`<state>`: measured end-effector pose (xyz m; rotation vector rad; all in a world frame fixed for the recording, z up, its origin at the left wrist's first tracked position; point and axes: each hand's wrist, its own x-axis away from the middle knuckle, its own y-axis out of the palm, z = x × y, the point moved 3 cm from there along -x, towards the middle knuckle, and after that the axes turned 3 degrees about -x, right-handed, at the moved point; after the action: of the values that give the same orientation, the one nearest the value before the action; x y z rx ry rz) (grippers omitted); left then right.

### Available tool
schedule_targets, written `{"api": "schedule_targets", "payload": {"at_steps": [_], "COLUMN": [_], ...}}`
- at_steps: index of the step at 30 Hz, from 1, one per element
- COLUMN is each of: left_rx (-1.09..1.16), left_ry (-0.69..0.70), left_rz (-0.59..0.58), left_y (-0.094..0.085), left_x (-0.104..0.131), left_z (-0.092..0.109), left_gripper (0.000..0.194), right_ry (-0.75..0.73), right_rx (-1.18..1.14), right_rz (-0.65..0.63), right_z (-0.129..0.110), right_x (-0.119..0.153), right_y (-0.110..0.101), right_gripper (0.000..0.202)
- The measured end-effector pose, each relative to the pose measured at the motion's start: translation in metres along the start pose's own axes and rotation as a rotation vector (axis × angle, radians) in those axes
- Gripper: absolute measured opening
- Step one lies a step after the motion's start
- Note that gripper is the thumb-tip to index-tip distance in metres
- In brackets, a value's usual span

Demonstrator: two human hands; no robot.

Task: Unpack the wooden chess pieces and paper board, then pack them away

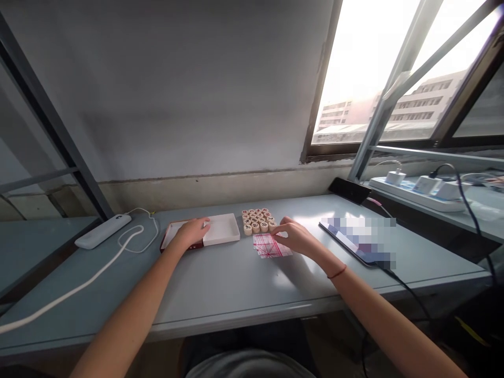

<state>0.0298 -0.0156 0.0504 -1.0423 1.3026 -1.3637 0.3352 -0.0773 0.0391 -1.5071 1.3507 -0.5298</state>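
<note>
My left hand [193, 232] lies over a shallow box with a dark red outside and white inside, its fingers closed at the seam between the left part [170, 234] and the white right part [222, 229]. Right of the box, several round wooden Chinese chess pieces [255, 220] with dark or red characters stand in a tight block of stacks. My right hand [293, 236] has thumb and fingertips pinched at the block's front right piece [272, 224]. Just below it lies a folded white sheet with red lines [271, 247], partly covered by the hand.
A white power bank or similar slab [103, 231] and a thick white cable [86, 283] lie at the left. A tablet-like device [346, 244], partly blurred, rests at the right with a black cable. Beyond it is a power strip [417, 193]. Wall and window stand behind the desk [220, 289].
</note>
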Motion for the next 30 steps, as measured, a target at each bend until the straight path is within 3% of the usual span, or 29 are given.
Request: {"api": "schedule_targets", "payload": {"at_steps": [2,4,7,9,12,15,30], "left_rx": [-0.022,-0.010,-0.005,-0.032,0.013,0.041,0.099], "left_ry": [0.010,0.168,0.499,0.594,0.578,0.527,0.458], "left_rz": [0.111,0.174,0.047,-0.025,-0.034,0.002,-0.030], "left_y": [-0.016,-0.025,-0.012,0.005,0.024,0.028,0.021], "left_x": [0.011,0.027,0.053,0.065,0.071,0.069,0.070], "left_z": [0.009,0.025,0.049,0.056,0.054,0.049,0.050], "left_gripper": [0.036,0.031,0.027,0.019,0.018,0.019,0.019], "right_ry": [-0.096,-0.233,-0.441,-0.576,-0.639,-0.613,-0.466], "right_rx": [-0.008,0.009,0.118,0.181,0.190,0.135,0.088], "right_rz": [0.070,0.082,-0.006,-0.097,-0.121,-0.094,-0.125], "right_z": [-0.019,-0.047,-0.089,-0.107,-0.112,-0.105,-0.101], "right_x": [-0.002,-0.006,-0.011,-0.013,-0.014,-0.014,-0.015], "right_y": [-0.002,0.003,0.026,0.048,0.072,0.081,0.072], "right_gripper": [0.020,0.020,0.019,0.020,0.019,0.020,0.020]}}
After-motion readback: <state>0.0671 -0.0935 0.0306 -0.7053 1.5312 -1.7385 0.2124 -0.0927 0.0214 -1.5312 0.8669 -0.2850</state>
